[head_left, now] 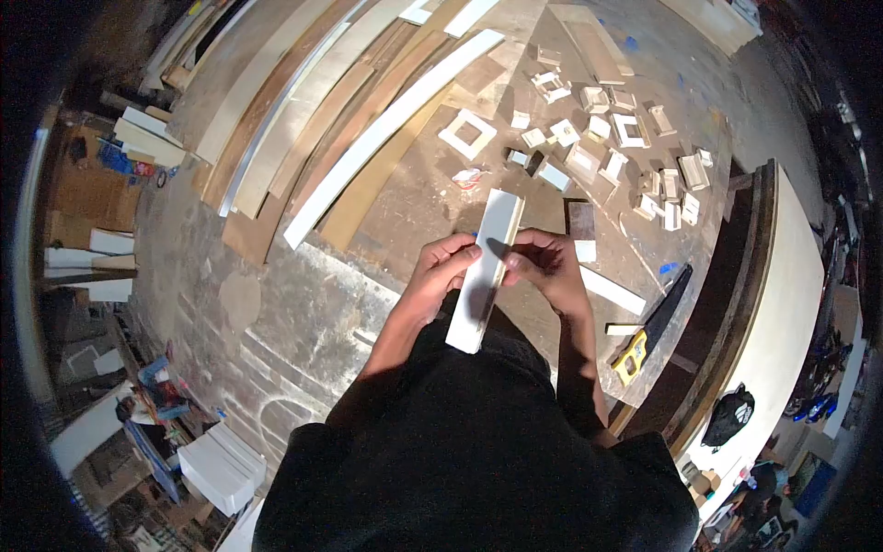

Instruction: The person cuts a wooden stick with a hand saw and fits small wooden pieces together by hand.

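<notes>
A short strip of wood moulding (476, 292) with a white face and a bare wood edge is held up in front of my body, tilted slightly to the right at its far end. My left hand (437, 274) pinches its left edge, thumb on the white face. On the other edge, my right hand (550, 269) grips with thumb and curled fingers. A shadow falls across the middle of the strip. Beyond it on the work surface lie a square wooden frame (467, 134) and a small white-faced block (553, 175).
Long boards and white strips (386, 138) lie at the upper left. Several small cut wood pieces (589, 161) are scattered at the upper right. A handsaw (632, 357) with a yellow handle rests at the right, near a pale panel (782, 276) holding a black bag (729, 419).
</notes>
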### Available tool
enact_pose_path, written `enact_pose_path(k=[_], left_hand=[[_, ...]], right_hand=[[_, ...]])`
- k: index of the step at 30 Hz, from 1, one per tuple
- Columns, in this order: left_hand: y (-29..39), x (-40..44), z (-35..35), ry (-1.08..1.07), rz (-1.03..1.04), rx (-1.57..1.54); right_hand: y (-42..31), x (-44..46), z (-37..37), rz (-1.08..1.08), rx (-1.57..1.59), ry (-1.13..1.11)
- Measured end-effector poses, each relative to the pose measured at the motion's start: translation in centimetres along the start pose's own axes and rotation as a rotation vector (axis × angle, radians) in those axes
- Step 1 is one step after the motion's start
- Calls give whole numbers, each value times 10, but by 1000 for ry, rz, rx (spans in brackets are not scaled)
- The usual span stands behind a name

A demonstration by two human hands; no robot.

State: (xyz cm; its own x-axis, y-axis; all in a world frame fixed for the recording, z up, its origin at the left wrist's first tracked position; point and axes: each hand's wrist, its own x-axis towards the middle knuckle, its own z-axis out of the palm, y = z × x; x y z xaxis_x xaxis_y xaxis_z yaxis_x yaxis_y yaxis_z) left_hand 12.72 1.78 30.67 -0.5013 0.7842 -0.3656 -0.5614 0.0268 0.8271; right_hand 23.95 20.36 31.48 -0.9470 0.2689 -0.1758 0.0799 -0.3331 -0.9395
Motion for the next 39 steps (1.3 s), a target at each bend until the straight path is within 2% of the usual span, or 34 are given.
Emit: enact_pose_path(k=[3, 11, 13, 16, 19, 27, 29, 33, 35, 39], left_hand=[[2, -1, 16, 30, 13, -55], [-14, 3, 35, 15, 164, 222], [-16, -1, 39, 22, 130, 219], [-26, -4, 41, 111, -29, 174], [-32, -13, 41, 71, -120, 136], [-49, -23, 47, 14, -102, 226], [-51, -24, 50, 25, 18, 423], [-46, -24, 41, -9, 1, 496], [-38, -27, 43, -39, -146, 540], [-43, -26, 39, -81, -74, 542]], right_hand=[[-4, -7, 3, -11, -32, -24], [17, -23, -13, -66, 39, 102], [21, -31, -21, -35, 45, 98], [22, -43, -38, -1, 41, 105], [27, -54, -54, -5, 15, 142], [21, -80, -50, -44, 35, 175], [22, -84, -50, -60, 72, 188], [27, -90, -50, -28, 67, 183], [30, -92, -50, -19, 67, 186], [36, -91, -51, 6, 64, 175]])
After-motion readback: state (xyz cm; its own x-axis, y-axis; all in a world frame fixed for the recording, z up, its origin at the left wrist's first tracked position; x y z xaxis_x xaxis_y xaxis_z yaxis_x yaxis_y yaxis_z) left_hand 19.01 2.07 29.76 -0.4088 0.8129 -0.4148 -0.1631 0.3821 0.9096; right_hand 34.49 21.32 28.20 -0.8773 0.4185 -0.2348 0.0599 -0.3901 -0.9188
